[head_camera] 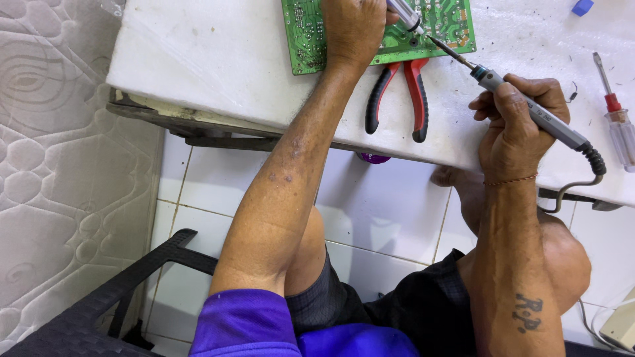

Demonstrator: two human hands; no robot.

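Observation:
A green circuit board (pixel 305 36) lies at the far edge of a white table top (pixel 198 59). My left hand (pixel 354 26) rests on the board and holds a slim white-and-dark tool (pixel 405 14) over it. My right hand (pixel 519 122) grips a grey soldering iron (pixel 529 109) whose thin tip (pixel 444 47) points at the board's lower right part. The iron's grey cord (pixel 574 188) loops down past my wrist. Red-handled pliers (pixel 400 96) lie just below the board, between my two arms.
A screwdriver with a red and clear handle (pixel 616 122) lies at the table's right side, and a small blue object (pixel 582 6) sits at the top right. A quilted mattress (pixel 59 165) stands on the left. A dark plastic chair (pixel 119 291) and white floor tiles (pixel 383 211) are below.

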